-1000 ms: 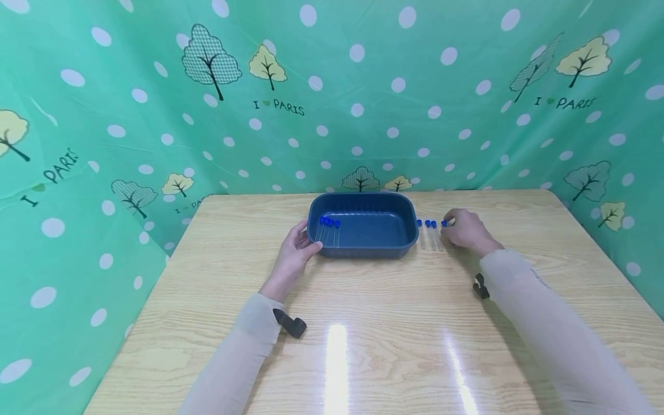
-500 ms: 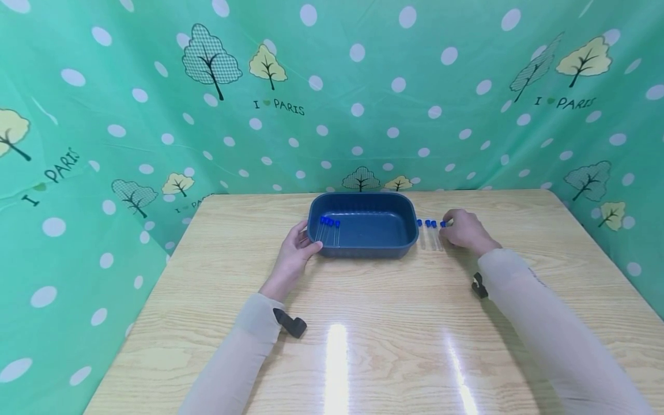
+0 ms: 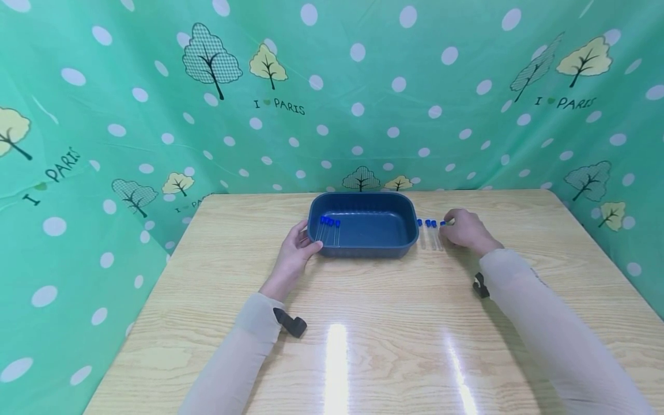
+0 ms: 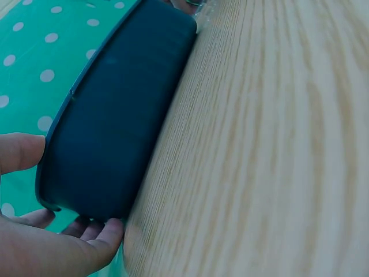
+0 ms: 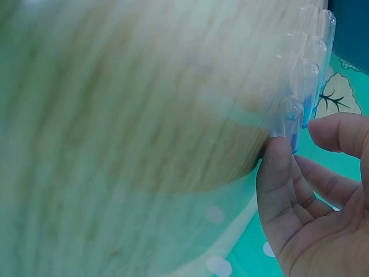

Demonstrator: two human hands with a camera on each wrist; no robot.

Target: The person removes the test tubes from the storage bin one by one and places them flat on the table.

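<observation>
Left grip (image 3: 291, 253) on blue bin (image 3: 363, 252), right grip (image 3: 466, 230) at rightmost tube (image 3: 443, 223)

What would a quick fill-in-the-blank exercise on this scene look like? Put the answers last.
1. The bin is held at its left end by the person's ____ hand.
2. Inside the bin lie ____ tubes.
3. The color of the tubes' caps is ____.
4. Other tubes lie on the table, to the bin's ____.

Missing words: left; four; blue; right.
</observation>
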